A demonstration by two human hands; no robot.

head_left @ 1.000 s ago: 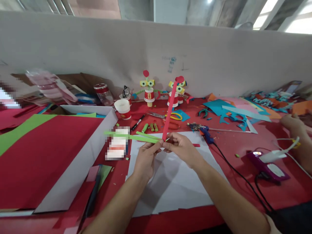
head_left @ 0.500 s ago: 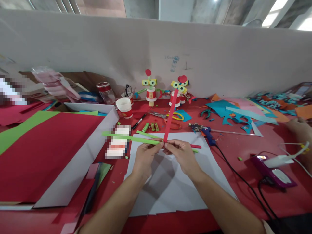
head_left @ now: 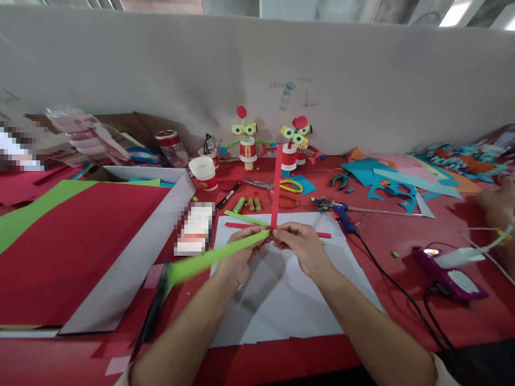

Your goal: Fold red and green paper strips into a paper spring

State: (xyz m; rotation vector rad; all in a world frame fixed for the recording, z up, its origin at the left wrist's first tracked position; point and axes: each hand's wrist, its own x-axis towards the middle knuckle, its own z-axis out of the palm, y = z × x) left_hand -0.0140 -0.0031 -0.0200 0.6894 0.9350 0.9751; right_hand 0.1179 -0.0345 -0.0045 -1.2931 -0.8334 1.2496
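A green paper strip [head_left: 225,252] and a red paper strip [head_left: 277,187] meet at one end between my two hands. My left hand [head_left: 240,257] pinches that joint from the left, and the green strip slants out over it to the lower left. From the other side my right hand [head_left: 300,244] pinches the same joint, where the red strip rises away from me. Beneath my hands lies white paper [head_left: 281,311]. On it, partly hidden behind my hands, rest another green strip [head_left: 245,217] and another red strip [head_left: 324,235]. Several folded green paper springs [head_left: 240,205] lie just beyond.
Scissors [head_left: 292,186], a marker [head_left: 228,195] and a glue gun [head_left: 344,217] lie behind the paper. Two paper-cup figures [head_left: 248,147] stand by the wall. A box with red sheets [head_left: 100,246] is left; a purple power strip [head_left: 453,273] and another person's hand [head_left: 499,209] are right.
The green strip has swung from nearly level down toward the lower left. The red strip has turned more upright. Both hands keep their pinch, and the view has tilted slightly downward.
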